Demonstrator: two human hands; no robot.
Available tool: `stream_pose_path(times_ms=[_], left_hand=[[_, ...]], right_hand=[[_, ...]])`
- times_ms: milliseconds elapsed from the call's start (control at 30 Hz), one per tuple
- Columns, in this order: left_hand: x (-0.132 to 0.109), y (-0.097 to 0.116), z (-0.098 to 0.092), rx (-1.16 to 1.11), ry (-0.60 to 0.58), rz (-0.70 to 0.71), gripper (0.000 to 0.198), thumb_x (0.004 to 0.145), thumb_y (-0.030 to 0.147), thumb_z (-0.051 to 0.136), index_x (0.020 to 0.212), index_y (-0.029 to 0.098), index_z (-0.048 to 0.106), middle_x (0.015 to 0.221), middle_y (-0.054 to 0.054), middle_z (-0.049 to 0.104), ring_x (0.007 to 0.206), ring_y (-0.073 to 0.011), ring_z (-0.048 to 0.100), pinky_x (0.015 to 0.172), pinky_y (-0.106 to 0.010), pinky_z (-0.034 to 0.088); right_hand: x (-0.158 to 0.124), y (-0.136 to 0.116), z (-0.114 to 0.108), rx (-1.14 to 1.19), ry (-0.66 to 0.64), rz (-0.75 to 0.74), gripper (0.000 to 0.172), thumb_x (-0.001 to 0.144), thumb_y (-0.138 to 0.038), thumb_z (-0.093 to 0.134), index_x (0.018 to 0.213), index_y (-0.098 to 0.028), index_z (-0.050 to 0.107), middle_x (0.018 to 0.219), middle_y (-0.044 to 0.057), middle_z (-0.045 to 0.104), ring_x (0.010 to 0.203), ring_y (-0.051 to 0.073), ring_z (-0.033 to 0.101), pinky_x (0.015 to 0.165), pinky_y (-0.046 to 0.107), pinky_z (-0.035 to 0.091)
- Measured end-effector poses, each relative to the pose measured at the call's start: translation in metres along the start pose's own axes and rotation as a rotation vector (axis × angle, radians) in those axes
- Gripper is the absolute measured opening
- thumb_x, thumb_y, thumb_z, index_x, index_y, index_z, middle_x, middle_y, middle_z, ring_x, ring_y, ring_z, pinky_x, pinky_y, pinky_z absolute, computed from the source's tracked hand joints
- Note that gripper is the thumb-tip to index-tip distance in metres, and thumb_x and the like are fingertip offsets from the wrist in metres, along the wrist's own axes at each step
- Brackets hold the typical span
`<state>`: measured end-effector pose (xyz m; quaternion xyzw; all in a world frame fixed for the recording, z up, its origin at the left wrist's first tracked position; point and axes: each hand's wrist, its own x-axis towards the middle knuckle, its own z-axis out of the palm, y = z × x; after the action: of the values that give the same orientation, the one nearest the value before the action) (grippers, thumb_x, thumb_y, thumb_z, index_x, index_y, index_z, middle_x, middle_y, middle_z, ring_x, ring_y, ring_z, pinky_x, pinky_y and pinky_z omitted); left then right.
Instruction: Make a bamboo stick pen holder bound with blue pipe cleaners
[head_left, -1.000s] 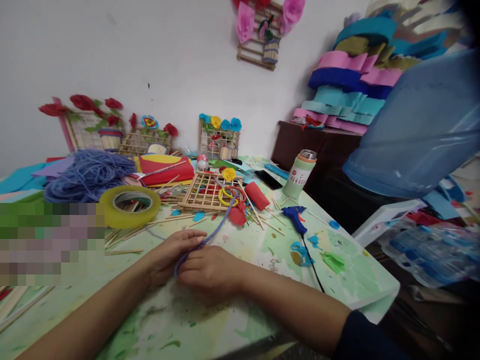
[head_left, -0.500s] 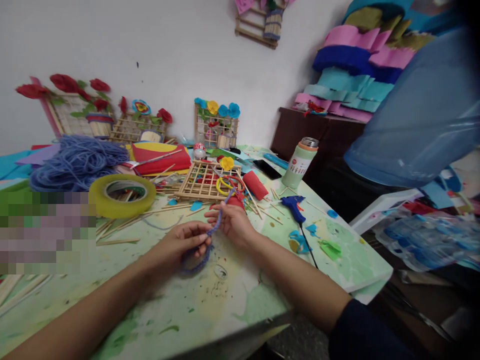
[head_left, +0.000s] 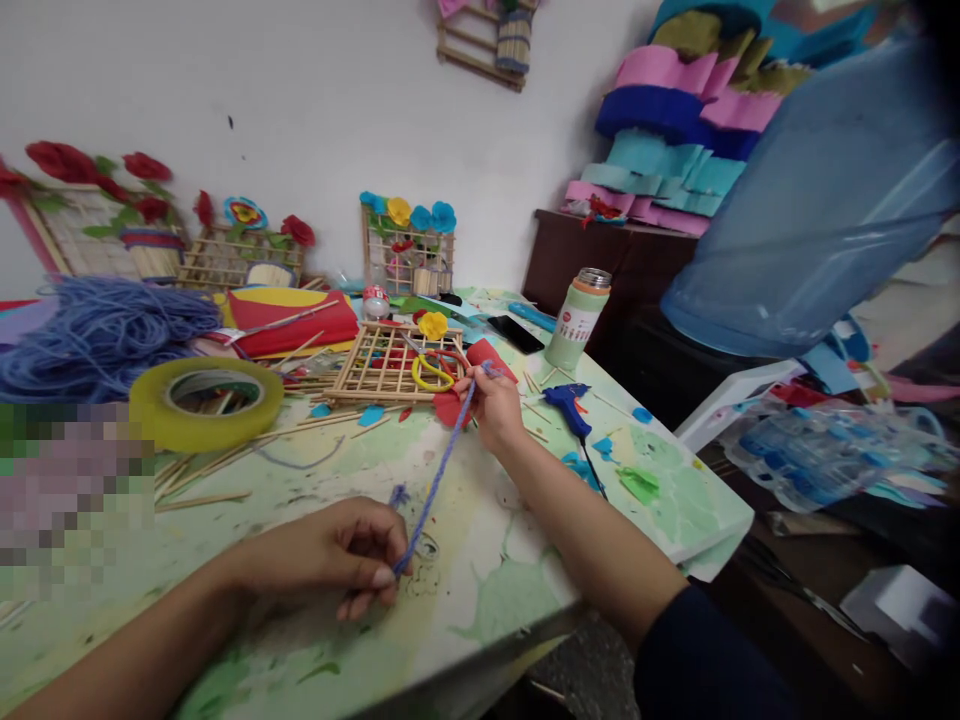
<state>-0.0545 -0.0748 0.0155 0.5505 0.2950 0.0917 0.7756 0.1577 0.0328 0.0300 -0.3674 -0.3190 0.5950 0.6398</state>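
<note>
A braided length of blue-purple yarn [head_left: 442,470] is stretched taut on a slant between my two hands, above the table. My left hand [head_left: 360,555], near the table's front, is closed with thumb and fingers pinching the lower part. A frayed tuft of yarn [head_left: 399,494] shows just behind its knuckles. My right hand [head_left: 495,405], higher and farther away, grips the upper end, with a bit of yarn poking out above its fingers. Close beyond it lie yellow- and red-handled scissors [head_left: 435,372] on a lattice of thin sticks [head_left: 367,375].
A yellow tape roll [head_left: 206,440] and a heap of blue yarn [head_left: 112,325] lie to the left. On the right are a blue glue gun [head_left: 570,408], its cord, a green bottle [head_left: 579,318] and a phone [head_left: 516,334]. Loose sticks [head_left: 202,500] and paper scraps are scattered about.
My hands have moved apart: the left came down toward the table's front, the right went up and away. The yarn between them, looped before, is now pulled straight. The camera view turned slightly right.
</note>
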Motion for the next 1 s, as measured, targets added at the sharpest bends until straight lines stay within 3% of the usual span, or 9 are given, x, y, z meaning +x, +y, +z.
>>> stream_pose_path(times_ms=[200,333,400,500,667,767,867,933,1000], left_hand=[[0.002,-0.004,0.002,-0.003,-0.050,0.039,0.024,0.071,0.032,0.075,0.082,0.015,0.062,0.069,-0.002,0.069,0.050,-0.0089,0.060,0.049,-0.019,0.045],[0.022,0.007,0.032,0.023,0.181,0.322,0.034,0.070,0.046,0.072,0.081,0.016,0.062,0.070,-0.003,0.068,0.052,-0.0095,0.060,0.051,-0.019,0.044],[0.029,0.019,0.051,0.128,0.193,0.418,0.036,0.075,0.050,0.067,0.084,0.016,0.064,0.074,-0.005,0.069,0.057,-0.0124,0.063,0.056,-0.023,0.047],[0.021,0.046,0.075,0.468,0.066,0.504,0.030,0.079,0.047,0.063,0.076,0.018,0.070,0.071,-0.007,0.069,0.068,-0.0171,0.065,0.062,-0.025,0.050],[-0.016,0.104,0.081,0.591,0.070,0.500,0.017,0.081,0.030,0.062,0.085,0.019,0.074,0.076,-0.008,0.070,0.070,-0.0168,0.065,0.068,-0.026,0.051],[-0.026,0.139,0.064,0.407,0.369,0.543,0.017,0.078,0.032,0.064,0.086,0.018,0.071,0.068,-0.004,0.067,0.045,-0.0091,0.053,0.040,-0.019,0.039],[-0.025,0.163,0.039,0.340,0.802,0.720,0.022,0.074,0.033,0.065,0.088,0.016,0.068,0.063,-0.001,0.062,0.041,-0.0059,0.044,0.038,-0.017,0.031],[-0.023,0.169,0.024,0.389,1.044,0.771,0.023,0.074,0.034,0.063,0.086,0.015,0.067,0.052,0.003,0.054,0.040,-0.0067,0.041,0.038,-0.017,0.028],[-0.020,0.168,0.012,0.535,1.150,0.721,0.021,0.075,0.035,0.060,0.077,0.015,0.065,0.047,0.004,0.048,0.041,-0.0079,0.040,0.040,-0.019,0.028]], right_hand=[[-0.003,-0.007,0.008,0.081,-0.086,-0.012,0.014,0.080,-0.025,0.058,0.070,-0.016,0.060,0.061,0.000,0.063,0.054,0.008,0.053,0.049,0.018,0.040],[0.012,-0.047,0.036,0.094,-0.204,0.072,0.005,0.073,-0.017,0.063,0.069,-0.015,0.066,0.058,-0.002,0.058,0.050,0.007,0.048,0.049,0.019,0.039],[0.018,-0.075,0.055,0.057,-0.299,0.041,0.003,0.068,-0.014,0.066,0.070,-0.015,0.068,0.057,-0.003,0.057,0.050,0.007,0.047,0.051,0.020,0.040],[0.015,-0.107,0.079,0.048,-0.473,-0.079,0.008,0.065,-0.013,0.070,0.072,-0.015,0.070,0.059,-0.002,0.059,0.053,0.007,0.047,0.055,0.021,0.041],[-0.008,-0.115,0.088,0.070,-0.594,-0.264,0.011,0.069,-0.026,0.073,0.076,-0.018,0.072,0.067,-0.001,0.063,0.062,0.008,0.053,0.064,0.021,0.045],[-0.018,-0.112,0.086,-0.096,-0.712,-0.259,0.034,0.079,-0.051,0.061,0.079,-0.018,0.071,0.077,0.004,0.067,0.072,0.012,0.059,0.070,0.026,0.049],[-0.025,-0.112,0.086,-0.265,-0.867,-0.142,0.058,0.083,-0.068,0.041,0.089,-0.017,0.069,0.084,0.008,0.069,0.080,0.017,0.063,0.074,0.032,0.051],[-0.027,-0.111,0.089,-0.329,-0.892,-0.122,0.056,0.082,-0.067,0.045,0.096,-0.017,0.066,0.085,0.008,0.068,0.080,0.017,0.064,0.074,0.032,0.051],[-0.028,-0.106,0.093,-0.424,-0.868,-0.153,0.046,0.081,-0.059,0.056,0.099,-0.017,0.064,0.086,0.007,0.068,0.079,0.016,0.063,0.071,0.030,0.051]])
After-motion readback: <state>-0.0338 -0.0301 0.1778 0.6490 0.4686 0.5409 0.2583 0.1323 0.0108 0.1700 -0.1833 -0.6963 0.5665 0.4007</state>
